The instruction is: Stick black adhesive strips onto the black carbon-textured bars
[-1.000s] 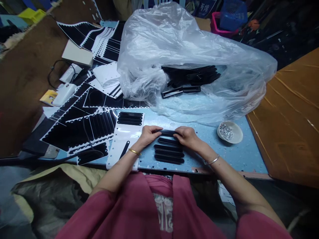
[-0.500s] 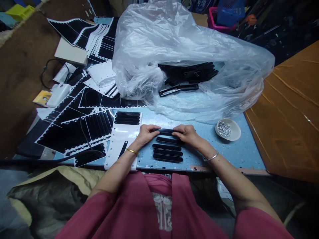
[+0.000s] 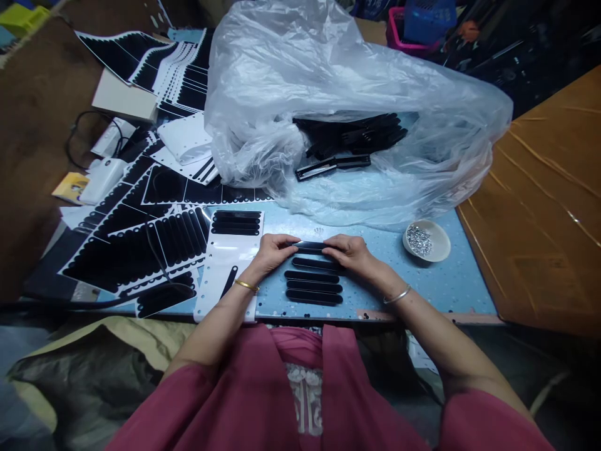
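Note:
Between my two hands lies a long black strip with rounded ends (image 3: 310, 247). My left hand (image 3: 277, 252) pinches its left end, and my right hand (image 3: 347, 252) pinches the right end. Just below, several similar black strips (image 3: 313, 285) lie in a column on the blue table (image 3: 375, 275). To the left of my left hand is a white backing sheet (image 3: 225, 254) with a group of black strip stickers (image 3: 236, 222) at its top and a single slanted sticker (image 3: 229, 282) lower down. What my fingertips cover of the strip is hidden.
A large clear plastic bag (image 3: 366, 75) spreads across the back, with black pieces (image 3: 352, 134) inside its opening. At right stand a white bowl (image 3: 439, 241) of small shiny metal parts and a brown taped box (image 3: 539, 219). Black sticker sheets (image 3: 126, 244) and a cable cover the left side.
The whole view has shifted slightly left. Both hands keep their pinch on the black strip, with barely any movement over the table.

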Available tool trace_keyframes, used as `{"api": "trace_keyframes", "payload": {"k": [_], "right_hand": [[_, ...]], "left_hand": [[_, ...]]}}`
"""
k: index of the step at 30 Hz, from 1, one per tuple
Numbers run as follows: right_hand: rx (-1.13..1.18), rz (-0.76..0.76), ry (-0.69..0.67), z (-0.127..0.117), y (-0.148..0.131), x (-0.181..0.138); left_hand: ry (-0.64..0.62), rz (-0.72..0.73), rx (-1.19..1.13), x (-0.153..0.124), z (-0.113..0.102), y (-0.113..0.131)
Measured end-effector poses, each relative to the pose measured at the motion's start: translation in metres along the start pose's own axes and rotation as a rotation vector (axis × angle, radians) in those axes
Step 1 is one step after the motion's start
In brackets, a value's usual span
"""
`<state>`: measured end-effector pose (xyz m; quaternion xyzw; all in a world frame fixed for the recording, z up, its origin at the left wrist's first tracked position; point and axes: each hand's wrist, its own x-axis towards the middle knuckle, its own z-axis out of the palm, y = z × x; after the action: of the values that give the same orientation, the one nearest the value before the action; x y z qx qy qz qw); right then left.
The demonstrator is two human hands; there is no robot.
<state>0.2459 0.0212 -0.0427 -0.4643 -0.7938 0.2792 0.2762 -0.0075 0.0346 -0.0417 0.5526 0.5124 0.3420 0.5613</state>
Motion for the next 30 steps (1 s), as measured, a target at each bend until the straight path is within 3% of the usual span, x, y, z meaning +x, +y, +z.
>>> {"api": "trace_keyframes", "payload": {"k": [5, 10, 15, 21, 25, 28, 30], "right_hand": [[0.065, 0.093, 0.028, -0.005, 0.002, -0.003], [0.079, 0.169, 0.218, -0.021, 0.002, -0.009], [0.136, 0.198, 0.206, -0.015, 0.004, -0.011], [0.445, 0.458, 0.454, -0.026, -0.007, -0.002], [0.614, 0.456, 0.344, -0.03, -0.034, 0.005], [0.604, 0.422, 0.209, -0.02, -0.052, 0.01], [0.504, 0.365, 0.202, -0.015, -0.058, 0.013]], "left_hand": [[-0.017, 0.002, -0.007, 0.0, 0.0, 0.0], [-0.015, 0.019, -0.011, 0.001, -0.001, 0.0], [-0.018, 0.003, -0.017, 0.001, 0.0, 0.001], [0.02, -0.008, -0.139, -0.002, 0.0, 0.005], [0.1, 0.039, -0.197, -0.007, -0.003, 0.023], [0.03, 0.084, -0.216, -0.013, -0.005, 0.04], [-0.017, 0.058, -0.241, -0.017, -0.004, 0.049]]}}
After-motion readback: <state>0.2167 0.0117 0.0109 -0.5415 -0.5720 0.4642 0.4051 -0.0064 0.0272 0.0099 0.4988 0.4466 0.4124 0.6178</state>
